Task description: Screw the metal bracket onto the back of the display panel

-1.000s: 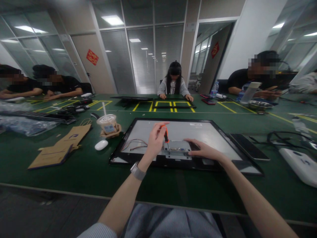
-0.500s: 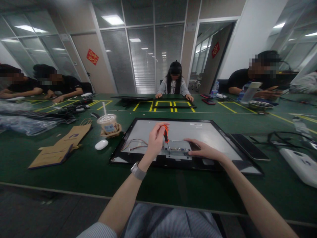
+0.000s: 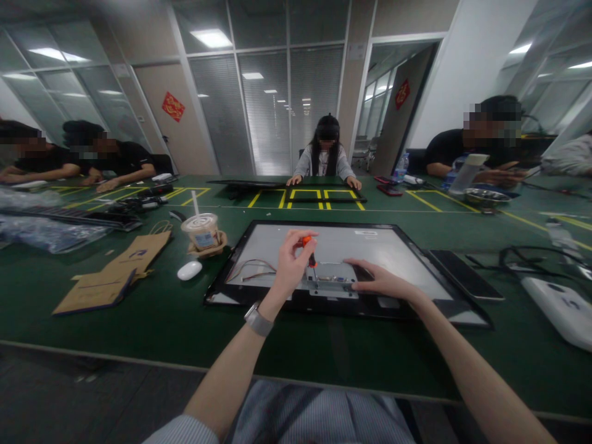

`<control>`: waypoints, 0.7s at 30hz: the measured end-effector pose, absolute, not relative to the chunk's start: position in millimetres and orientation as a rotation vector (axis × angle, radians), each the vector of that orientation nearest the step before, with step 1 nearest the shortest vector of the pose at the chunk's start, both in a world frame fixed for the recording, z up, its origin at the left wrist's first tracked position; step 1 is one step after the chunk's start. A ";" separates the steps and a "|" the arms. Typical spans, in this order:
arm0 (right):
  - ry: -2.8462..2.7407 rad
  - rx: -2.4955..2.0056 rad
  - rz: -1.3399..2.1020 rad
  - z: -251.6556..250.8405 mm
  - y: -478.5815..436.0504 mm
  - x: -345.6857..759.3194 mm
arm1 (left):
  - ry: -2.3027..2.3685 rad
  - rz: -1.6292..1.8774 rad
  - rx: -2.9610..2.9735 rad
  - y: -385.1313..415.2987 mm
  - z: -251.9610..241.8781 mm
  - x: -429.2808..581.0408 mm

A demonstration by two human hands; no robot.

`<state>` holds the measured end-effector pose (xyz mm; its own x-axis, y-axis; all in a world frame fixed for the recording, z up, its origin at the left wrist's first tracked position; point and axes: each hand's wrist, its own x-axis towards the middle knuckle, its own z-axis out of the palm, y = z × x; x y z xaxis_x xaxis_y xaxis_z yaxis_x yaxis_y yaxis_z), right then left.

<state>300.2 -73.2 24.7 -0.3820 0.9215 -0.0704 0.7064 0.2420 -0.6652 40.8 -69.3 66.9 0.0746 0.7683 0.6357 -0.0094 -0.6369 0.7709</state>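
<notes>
A flat display panel (image 3: 393, 246) with a black frame lies back side up on the table before me. On its near middle sits a metal bracket (image 3: 330, 271) with a row of ports. My left hand (image 3: 291, 256) is closed around the orange and black handle of a screwdriver (image 3: 312, 256), held nearly upright. The shaft points down at the bracket's left part; its tip is too small to make out. My right hand (image 3: 386, 280) grips the bracket's right end between thumb and fingers. Thin loose wires (image 3: 252, 271) lie on the panel, left of the bracket.
Left of the panel are a drink cup (image 3: 202, 231) with a straw, a white mouse (image 3: 189, 270) and a brown paper bag (image 3: 118, 271). To the right lie a phone (image 3: 465, 271), black cables (image 3: 522, 256) and a white device (image 3: 562, 308). Several people sit around the green table (image 3: 171, 336).
The left fingers have shifted slightly on the screwdriver, and its handle has turned and tilted a little. My right hand stays in place on the bracket.
</notes>
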 end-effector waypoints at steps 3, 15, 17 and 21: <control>-2.197 -1.484 0.879 24.7 -73.2 300.0 | 0.754 1.633 1.748 -70.0 68.5 40.1; -2.193 -1.493 0.894 26.0 -73.3 299.2 | 0.736 1.633 1.743 -66.4 63.4 41.4; -2.194 -1.489 0.891 24.9 -72.6 299.5 | 0.721 1.641 1.751 -67.1 64.6 41.4; -2.191 -1.474 0.900 24.3 -72.7 299.5 | 0.756 1.692 1.737 -67.1 66.1 41.3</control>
